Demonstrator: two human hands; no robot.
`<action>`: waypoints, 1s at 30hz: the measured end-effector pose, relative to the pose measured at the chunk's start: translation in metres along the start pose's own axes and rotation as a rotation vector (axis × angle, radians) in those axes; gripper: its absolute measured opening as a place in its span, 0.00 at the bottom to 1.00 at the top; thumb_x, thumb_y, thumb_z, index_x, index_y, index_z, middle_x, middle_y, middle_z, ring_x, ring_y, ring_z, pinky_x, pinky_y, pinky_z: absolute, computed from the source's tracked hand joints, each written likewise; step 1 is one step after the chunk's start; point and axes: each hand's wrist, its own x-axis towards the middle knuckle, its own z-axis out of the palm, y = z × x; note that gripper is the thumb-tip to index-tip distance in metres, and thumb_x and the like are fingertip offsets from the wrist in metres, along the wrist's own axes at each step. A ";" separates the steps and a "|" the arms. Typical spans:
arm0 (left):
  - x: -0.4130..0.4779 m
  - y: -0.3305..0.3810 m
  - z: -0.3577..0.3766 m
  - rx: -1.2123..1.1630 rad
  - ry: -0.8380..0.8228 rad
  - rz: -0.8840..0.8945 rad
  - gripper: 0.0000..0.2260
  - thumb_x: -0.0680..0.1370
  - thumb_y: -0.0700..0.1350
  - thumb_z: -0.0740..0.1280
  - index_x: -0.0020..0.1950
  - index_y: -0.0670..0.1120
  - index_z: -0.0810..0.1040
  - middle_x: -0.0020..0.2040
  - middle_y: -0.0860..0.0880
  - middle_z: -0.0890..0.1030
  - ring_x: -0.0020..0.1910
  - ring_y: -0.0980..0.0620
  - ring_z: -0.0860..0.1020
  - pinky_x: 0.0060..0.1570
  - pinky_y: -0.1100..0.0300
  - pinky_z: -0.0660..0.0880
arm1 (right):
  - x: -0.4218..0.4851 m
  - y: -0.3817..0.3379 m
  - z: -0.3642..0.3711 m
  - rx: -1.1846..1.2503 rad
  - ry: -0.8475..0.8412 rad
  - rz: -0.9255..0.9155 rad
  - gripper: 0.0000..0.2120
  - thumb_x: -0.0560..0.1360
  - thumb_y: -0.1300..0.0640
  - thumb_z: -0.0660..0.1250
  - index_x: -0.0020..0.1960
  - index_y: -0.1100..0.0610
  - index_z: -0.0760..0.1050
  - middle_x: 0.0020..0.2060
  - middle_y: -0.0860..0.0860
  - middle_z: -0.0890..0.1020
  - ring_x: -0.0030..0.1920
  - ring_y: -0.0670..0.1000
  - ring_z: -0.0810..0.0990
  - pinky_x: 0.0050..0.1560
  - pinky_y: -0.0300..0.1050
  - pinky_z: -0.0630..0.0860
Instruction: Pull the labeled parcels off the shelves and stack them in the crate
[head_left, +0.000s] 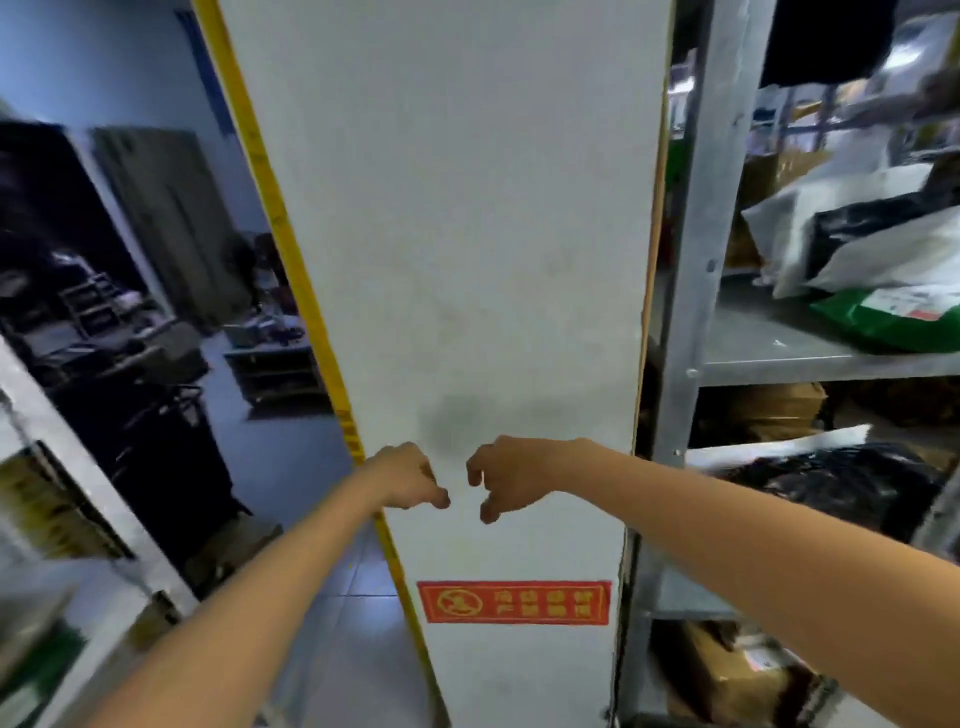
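Observation:
Both my hands hang in front of a white pillar, close together and holding nothing. My left hand (410, 478) has loosely curled fingers, and so does my right hand (501, 475). On the grey metal shelving (774, 358) to the right lie parcels: white mailer bags (883, 254), a black bag (862, 223), a green-and-white parcel with a label (893, 314), black bags (841, 483) one level lower, and a cardboard box (727, 675) near the floor. No crate is in view.
The white pillar (467, 234) with a yellow edge strip and a red warning sticker (514, 603) fills the middle. On the left an aisle with a tiled floor (291, 447) leads to dark carts and low shelves. Another shelf edge (78, 483) stands at the near left.

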 end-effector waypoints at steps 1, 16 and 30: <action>-0.010 -0.020 -0.007 0.002 0.016 -0.032 0.18 0.69 0.55 0.74 0.51 0.44 0.84 0.49 0.46 0.84 0.50 0.47 0.82 0.51 0.54 0.79 | 0.005 -0.017 -0.003 -0.011 0.018 -0.053 0.27 0.75 0.50 0.69 0.70 0.60 0.67 0.65 0.55 0.73 0.63 0.56 0.73 0.56 0.47 0.72; -0.225 -0.262 -0.078 -0.184 0.291 -0.552 0.12 0.70 0.50 0.74 0.33 0.45 0.76 0.31 0.49 0.72 0.31 0.52 0.72 0.31 0.61 0.68 | 0.072 -0.298 -0.051 -0.227 0.013 -0.497 0.23 0.76 0.54 0.68 0.65 0.66 0.71 0.49 0.61 0.79 0.46 0.59 0.79 0.39 0.50 0.74; -0.498 -0.304 -0.078 -0.047 0.478 -1.290 0.24 0.71 0.58 0.72 0.59 0.42 0.79 0.55 0.43 0.81 0.53 0.43 0.79 0.47 0.54 0.74 | -0.025 -0.562 -0.026 -0.286 0.033 -1.208 0.24 0.74 0.50 0.71 0.66 0.57 0.69 0.61 0.55 0.75 0.59 0.55 0.76 0.53 0.47 0.74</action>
